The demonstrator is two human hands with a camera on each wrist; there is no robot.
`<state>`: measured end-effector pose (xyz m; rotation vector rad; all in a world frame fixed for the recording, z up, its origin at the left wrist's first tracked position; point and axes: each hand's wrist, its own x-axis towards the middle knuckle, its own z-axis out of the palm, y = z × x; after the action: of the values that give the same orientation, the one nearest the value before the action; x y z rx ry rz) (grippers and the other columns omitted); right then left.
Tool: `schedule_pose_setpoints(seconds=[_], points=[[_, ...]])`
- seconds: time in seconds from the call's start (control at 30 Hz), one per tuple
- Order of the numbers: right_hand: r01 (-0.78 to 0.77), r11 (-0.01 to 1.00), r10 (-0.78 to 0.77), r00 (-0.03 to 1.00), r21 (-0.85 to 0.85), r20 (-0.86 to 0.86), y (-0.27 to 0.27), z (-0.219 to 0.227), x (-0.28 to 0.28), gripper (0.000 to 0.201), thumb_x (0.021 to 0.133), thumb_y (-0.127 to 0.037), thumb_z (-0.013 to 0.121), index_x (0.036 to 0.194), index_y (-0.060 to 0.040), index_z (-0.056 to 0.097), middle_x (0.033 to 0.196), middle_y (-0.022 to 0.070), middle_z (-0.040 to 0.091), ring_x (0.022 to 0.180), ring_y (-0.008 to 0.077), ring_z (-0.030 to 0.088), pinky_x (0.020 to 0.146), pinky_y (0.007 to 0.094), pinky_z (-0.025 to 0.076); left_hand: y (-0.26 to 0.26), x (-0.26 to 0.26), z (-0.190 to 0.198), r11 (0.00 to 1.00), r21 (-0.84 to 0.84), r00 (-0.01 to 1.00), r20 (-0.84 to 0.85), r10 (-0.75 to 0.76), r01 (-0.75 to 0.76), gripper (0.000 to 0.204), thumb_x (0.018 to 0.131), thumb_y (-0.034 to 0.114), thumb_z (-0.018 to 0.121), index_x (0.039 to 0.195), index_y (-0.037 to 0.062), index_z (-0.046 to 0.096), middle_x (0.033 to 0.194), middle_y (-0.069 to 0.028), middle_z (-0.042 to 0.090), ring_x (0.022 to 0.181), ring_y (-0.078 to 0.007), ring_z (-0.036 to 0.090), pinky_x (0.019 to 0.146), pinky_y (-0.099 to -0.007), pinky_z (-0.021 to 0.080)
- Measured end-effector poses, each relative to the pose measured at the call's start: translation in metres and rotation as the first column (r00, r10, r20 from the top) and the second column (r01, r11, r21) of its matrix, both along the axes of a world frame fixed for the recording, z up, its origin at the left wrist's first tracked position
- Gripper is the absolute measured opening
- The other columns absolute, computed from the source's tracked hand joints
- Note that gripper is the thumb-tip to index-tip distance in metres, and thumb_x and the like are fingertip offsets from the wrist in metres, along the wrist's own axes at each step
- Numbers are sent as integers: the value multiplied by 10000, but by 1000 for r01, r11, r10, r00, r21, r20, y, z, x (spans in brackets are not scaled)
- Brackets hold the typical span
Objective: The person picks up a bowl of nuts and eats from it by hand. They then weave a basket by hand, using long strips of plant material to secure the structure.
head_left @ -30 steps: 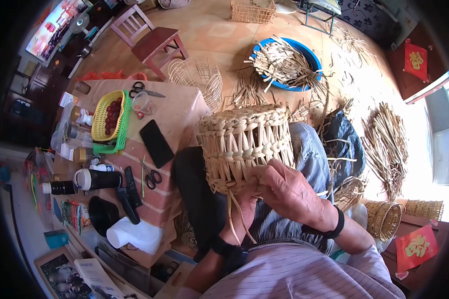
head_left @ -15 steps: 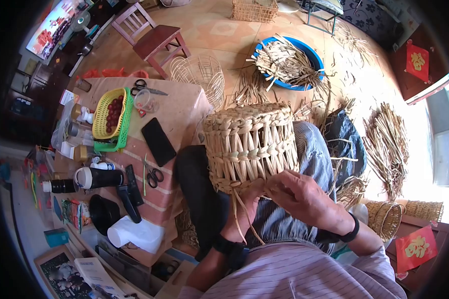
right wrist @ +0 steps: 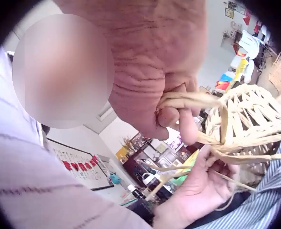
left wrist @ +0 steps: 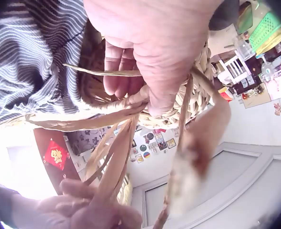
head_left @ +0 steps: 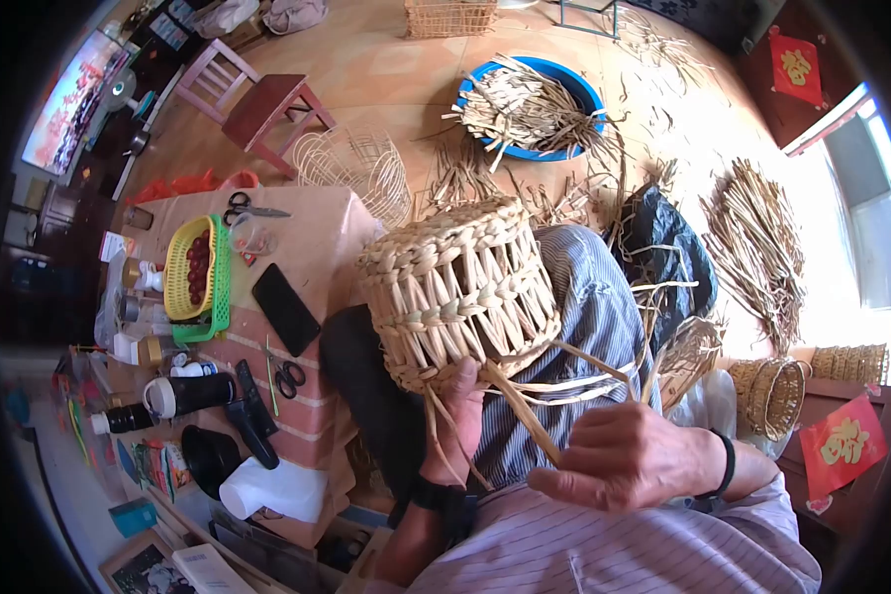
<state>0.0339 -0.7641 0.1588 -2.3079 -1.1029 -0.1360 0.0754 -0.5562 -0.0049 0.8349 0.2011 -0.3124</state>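
A woven straw basket (head_left: 460,297) with open-work sides lies tilted across the person's lap. At its near rim the left hand (head_left: 455,421) grips, thumb on the outside; in the left wrist view its fingers (left wrist: 112,83) show on the rim's inner side. The right hand (head_left: 629,455) is off to the right, apart from the basket, with curled fingers pinching a flat straw strand (head_left: 525,421) that stretches taut from the rim. More loose strands (head_left: 584,391) fan out from the rim beside it, and two thin ends (head_left: 445,436) hang over the left wrist.
To the left, a table (head_left: 317,223) carries a black phone (head_left: 286,309), scissors (head_left: 289,379), a basket of red fruit (head_left: 197,267) and bottles. Ahead on the floor are a blue basin (head_left: 589,99) of straw and a wire-like frame (head_left: 351,173). Straw bundles (head_left: 757,247) lie right.
The right hand has moved from the rim rightward and toward the body, drawing a strand out. The basket has tilted somewhat, and the left hand stays at its rim.
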Motion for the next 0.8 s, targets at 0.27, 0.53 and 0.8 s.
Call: schedule_pose_setpoints(seconds=[0.27, 0.53, 0.8], points=[[563, 814, -535, 822, -141, 196, -84, -13, 3, 128, 901, -159, 786, 972, -83, 712, 646, 10, 544, 530, 138, 552, 466, 349, 430, 5, 1, -6, 1000, -14, 1000, -13, 12, -12, 645, 1034, 224, 708, 1605, 147, 417, 1586, -63, 521, 1431, -254, 527, 1203, -503, 449], [837, 544, -709, 498, 60, -499, -142, -140, 4, 217, 885, -177, 842, 820, 4, 739, 686, 41, 659, 597, 131, 593, 540, 314, 432, 9, -2, -17, 999, -37, 1000, -5, -28, 27, 720, 1034, 402, 691, 1628, 136, 381, 1617, -69, 491, 1472, -273, 479, 1235, -536, 396], [953, 293, -956, 291, -84, -29, -215, -143, -18, 266, 801, -162, 890, 762, -34, 661, 719, 61, 652, 595, 195, 579, 546, 341, 437, 10, -1, -18, 999, -33, 999, 37, -35, 36, 771, 1022, 476, 675, 1639, 142, 358, 1649, -63, 450, 1495, -280, 450, 1248, -539, 378]])
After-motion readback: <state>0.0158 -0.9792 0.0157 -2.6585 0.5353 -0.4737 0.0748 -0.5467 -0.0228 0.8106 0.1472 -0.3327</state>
